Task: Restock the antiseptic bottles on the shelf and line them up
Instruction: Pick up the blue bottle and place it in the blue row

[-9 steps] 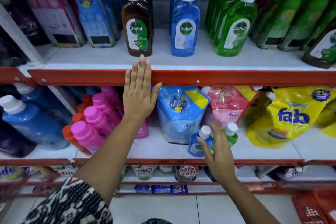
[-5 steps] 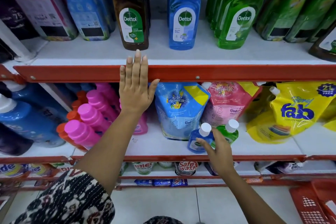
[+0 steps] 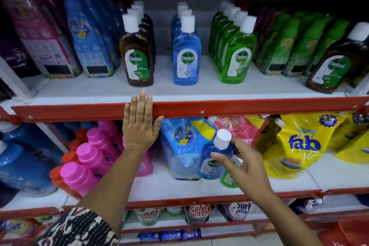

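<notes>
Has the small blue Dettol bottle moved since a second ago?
Yes. The small blue bottle was standing on the white shelf beside the small green one; the right hand now holds it lifted and tilted, in front of the blue pouch.

Single head cam, close in, facing the shelf edge (image 3: 219,109) head-on, tilted down; no second view.

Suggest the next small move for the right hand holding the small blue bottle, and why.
Probably lift the small blue bottle up to the top shelf and set it before the blue row. The right hand already grips it tilted off the lower shelf, that row matches its colour, and the left hand only rests on the shelf edge.
</notes>
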Available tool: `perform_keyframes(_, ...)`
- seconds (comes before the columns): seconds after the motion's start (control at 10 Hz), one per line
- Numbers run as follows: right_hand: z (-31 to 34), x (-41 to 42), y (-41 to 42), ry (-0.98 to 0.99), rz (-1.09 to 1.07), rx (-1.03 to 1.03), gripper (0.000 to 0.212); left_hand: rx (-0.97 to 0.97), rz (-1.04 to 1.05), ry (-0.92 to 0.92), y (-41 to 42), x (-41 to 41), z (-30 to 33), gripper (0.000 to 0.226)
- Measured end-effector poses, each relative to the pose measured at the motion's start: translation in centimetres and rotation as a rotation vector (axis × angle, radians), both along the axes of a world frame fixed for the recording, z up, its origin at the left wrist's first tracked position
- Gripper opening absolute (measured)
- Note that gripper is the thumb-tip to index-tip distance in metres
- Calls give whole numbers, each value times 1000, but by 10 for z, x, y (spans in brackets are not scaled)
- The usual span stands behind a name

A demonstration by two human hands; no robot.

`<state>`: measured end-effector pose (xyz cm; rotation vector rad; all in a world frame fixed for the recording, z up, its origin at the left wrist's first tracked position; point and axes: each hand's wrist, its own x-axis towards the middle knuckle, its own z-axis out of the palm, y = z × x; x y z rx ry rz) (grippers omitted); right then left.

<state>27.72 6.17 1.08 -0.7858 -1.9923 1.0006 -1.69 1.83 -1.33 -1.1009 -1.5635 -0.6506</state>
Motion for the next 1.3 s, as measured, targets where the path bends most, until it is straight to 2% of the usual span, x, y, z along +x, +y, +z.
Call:
perform_keyframes(0.1, 43, -3, 8, 68, 41, 50, 27, 6, -1, -4, 0, 0, 0, 56)
perform_keyframes(0.3, 120, -18, 25, 223, 105, 93, 36, 19, -20, -14, 0, 1, -1, 56)
perform_keyframes(0.5, 171, -49, 44, 315, 177, 127, 32, 18, -34, -16, 1, 0, 1, 61)
perform_keyframes(0.8, 169, -112, 77, 264, 171, 116, 28, 1, -19, -33, 0, 0, 4, 61)
perform_keyframes(1.0, 159, -133, 87, 182, 109, 174, 47, -12, -12, -34, -1, 1, 5, 61)
perform_keyframes(1.2, 152, -138, 96, 154, 117, 123, 59, -2, -11, -18, 0, 0, 6, 61)
perform_keyframes(1.3, 150, -136, 94, 158, 132, 109, 49, 4, -12, -15, 1, 1, 7, 61)
